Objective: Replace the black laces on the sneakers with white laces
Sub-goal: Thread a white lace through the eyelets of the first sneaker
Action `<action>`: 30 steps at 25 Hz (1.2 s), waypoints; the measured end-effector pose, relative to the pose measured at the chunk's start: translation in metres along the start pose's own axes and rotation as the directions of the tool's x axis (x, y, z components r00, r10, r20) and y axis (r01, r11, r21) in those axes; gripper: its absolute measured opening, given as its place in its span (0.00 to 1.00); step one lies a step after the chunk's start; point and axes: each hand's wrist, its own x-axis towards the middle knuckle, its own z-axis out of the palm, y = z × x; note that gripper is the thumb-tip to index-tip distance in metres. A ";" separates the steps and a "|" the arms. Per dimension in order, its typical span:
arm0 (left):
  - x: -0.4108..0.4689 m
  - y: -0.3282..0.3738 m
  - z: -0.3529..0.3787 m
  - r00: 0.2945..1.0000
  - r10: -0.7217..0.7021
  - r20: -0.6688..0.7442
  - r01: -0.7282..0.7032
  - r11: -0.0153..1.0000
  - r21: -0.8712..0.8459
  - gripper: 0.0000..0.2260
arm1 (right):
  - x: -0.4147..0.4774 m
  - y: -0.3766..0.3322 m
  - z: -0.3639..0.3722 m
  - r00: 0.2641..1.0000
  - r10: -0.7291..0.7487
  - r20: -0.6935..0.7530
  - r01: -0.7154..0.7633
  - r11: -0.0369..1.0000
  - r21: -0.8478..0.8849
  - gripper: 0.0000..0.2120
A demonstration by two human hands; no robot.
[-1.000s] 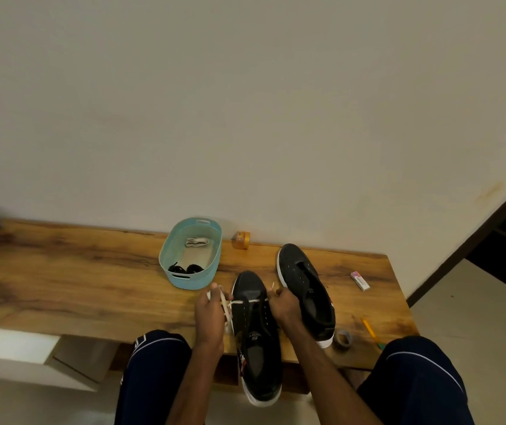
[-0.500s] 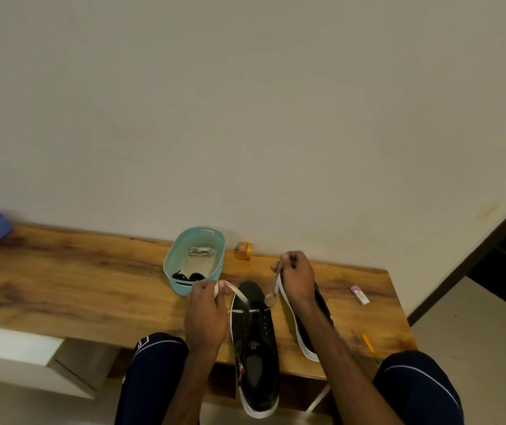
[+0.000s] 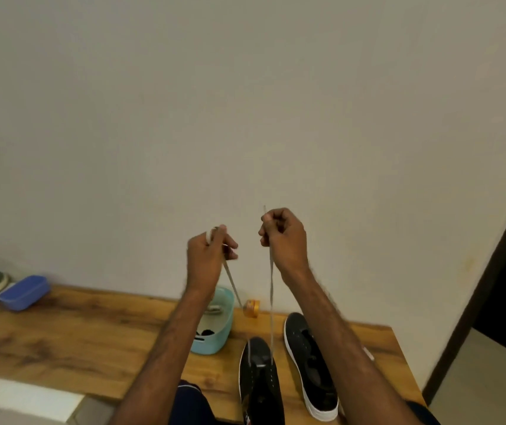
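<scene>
Gripping the white lace (image 3: 271, 289), left hand (image 3: 207, 259) and right hand (image 3: 285, 237) hover.

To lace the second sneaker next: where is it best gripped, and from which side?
Likely the heel collar of the unlaced sneaker, from the near side: its heel points toward the person and the opening faces up, free for fingers.

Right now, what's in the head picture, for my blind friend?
The left hand and right hand each hold up one end of a white lace threaded in a black sneaker. A second sneaker and teal basket sit on the table.
</scene>
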 end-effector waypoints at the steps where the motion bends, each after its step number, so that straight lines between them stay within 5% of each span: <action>1: -0.001 0.004 0.005 0.998 -0.007 0.054 0.006 1.000 0.020 0.15 | -0.003 -0.002 0.002 1.000 0.004 0.007 -0.004 1.000 -0.020 0.05; 4: -0.010 0.008 0.010 0.978 0.035 0.206 -0.051 0.996 0.072 0.09 | -0.012 -0.001 0.004 0.999 0.031 0.010 -0.030 0.999 -0.038 0.05; 10: -0.012 0.030 0.011 0.965 0.172 0.199 -0.199 0.972 0.124 0.20 | -0.010 -0.011 -0.002 0.998 0.029 -0.053 -0.031 0.999 -0.037 0.04; 13: -0.011 0.036 0.013 0.969 0.150 0.197 -0.170 0.981 0.093 0.25 | -0.008 -0.018 -0.005 0.998 0.019 -0.066 -0.022 0.999 -0.035 0.04; 18: -0.010 0.036 0.024 0.979 0.086 0.186 -0.112 0.985 0.129 0.10 | 0.003 -0.026 -0.009 0.993 -0.002 -0.117 -0.002 0.999 -0.033 0.04; 30: -0.021 0.011 0.017 0.997 -0.068 0.037 0.060 0.981 0.184 0.12 | -0.017 -0.007 -0.028 0.985 0.050 -0.166 -0.075 0.986 -0.148 0.05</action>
